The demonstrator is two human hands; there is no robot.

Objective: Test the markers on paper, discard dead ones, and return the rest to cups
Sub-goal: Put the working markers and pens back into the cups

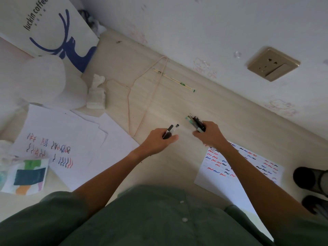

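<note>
My left hand is closed around two dark markers whose tips stick out toward the wall. My right hand grips a bundle of markers, black and pale green ends showing above the fist. Both hands hover over the pale wooden desk, a short gap between them. A white sheet covered in red, blue and black squiggles lies under my right forearm. Another scribbled sheet lies at the left. Two dark cups stand at the right edge.
A white paper coffee bag and a white rounded object stand at the back left. A wire hanger and wrapped chopsticks lie on the desk. Crumpled tissue and a colourful packet sit left. A wall socket is at right.
</note>
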